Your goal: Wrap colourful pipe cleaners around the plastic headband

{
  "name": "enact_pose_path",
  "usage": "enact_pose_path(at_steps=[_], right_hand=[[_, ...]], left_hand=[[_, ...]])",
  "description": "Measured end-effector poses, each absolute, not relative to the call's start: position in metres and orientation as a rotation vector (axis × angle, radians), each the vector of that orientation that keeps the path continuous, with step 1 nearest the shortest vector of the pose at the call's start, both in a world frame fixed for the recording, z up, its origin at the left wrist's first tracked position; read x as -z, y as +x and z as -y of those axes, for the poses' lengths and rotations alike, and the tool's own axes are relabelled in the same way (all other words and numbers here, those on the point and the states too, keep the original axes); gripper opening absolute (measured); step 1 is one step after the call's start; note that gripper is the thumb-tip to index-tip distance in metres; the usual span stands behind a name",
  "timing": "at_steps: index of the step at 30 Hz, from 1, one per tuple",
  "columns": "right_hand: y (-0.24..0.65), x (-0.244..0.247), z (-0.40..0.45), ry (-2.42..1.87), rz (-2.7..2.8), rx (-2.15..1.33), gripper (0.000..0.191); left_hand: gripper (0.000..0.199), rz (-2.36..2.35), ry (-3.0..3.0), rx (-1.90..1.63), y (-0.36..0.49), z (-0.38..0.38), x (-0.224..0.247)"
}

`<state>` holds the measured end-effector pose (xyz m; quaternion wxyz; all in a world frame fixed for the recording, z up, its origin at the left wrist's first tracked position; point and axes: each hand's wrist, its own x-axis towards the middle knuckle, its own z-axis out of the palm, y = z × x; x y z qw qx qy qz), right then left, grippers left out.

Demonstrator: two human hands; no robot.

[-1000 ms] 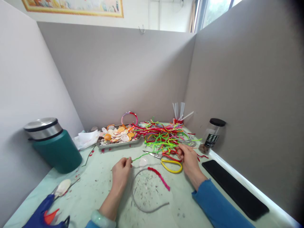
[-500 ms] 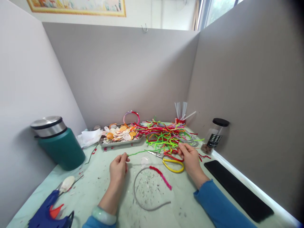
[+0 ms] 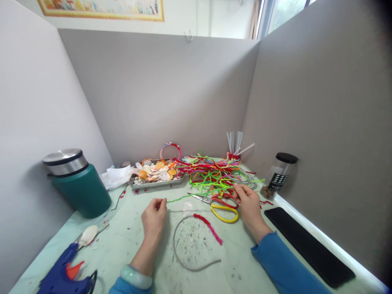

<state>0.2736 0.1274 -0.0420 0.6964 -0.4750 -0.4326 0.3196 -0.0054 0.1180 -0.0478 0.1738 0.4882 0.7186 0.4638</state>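
The fingertips of my left hand (image 3: 154,218) are pinched together on one end of a green pipe cleaner (image 3: 183,197). Further along it, the fingers of my right hand (image 3: 248,204) are closed on the same strand, so it stretches nearly straight between my two hands, above the desk (image 3: 147,261). In my view it crosses the tip of the scissors (image 3: 207,200), which lie on the desk with one red and one yellow handle, close by my right hand.

Just in front of me, between my forearms, a thin grey headband (image 3: 174,243) lies in an open curve; a red and pink fuzzy wrap (image 3: 208,227) covers one end of it, and the rest is bare. Beyond my hands sits a tangled heap of coloured pipe cleaners (image 3: 211,169), with a metal tray (image 3: 157,185) of shells and discs beside it. To my left are a blue glue gun (image 3: 59,269) and a green flask (image 3: 82,192); to my right, a black-lidded jar (image 3: 280,173).
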Motion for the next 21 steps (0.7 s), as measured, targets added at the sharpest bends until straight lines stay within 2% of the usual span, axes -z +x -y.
enact_pose_path(at_steps=[5, 11, 13, 18, 21], right_hand=[[0.277, 0.040, -0.129, -1.059, 0.893, -0.736, 0.035], [0.278, 0.048, -0.133, -1.100, 0.886, -0.798, 0.036], [0.278, 0.050, -0.133, -1.123, 0.908, -0.827, 0.036], [0.274, 0.049, -0.131, -1.154, 1.040, -0.864, 0.035], [0.271, 0.046, -0.129, -1.160, 1.165, -0.873, 0.034]], left_hand=[[0.031, -1.899, 1.307, -1.344, -0.004, -0.117, 0.049], [0.026, -0.897, 0.676, -1.496, -0.007, -0.118, 0.041], [0.025, -0.728, 0.592, -1.476, -0.009, -0.117, 0.038], [0.017, -0.771, 0.530, -1.584, -0.009, -0.119, 0.041], [0.022, -0.797, 0.523, -1.656, -0.009, -0.121, 0.043]])
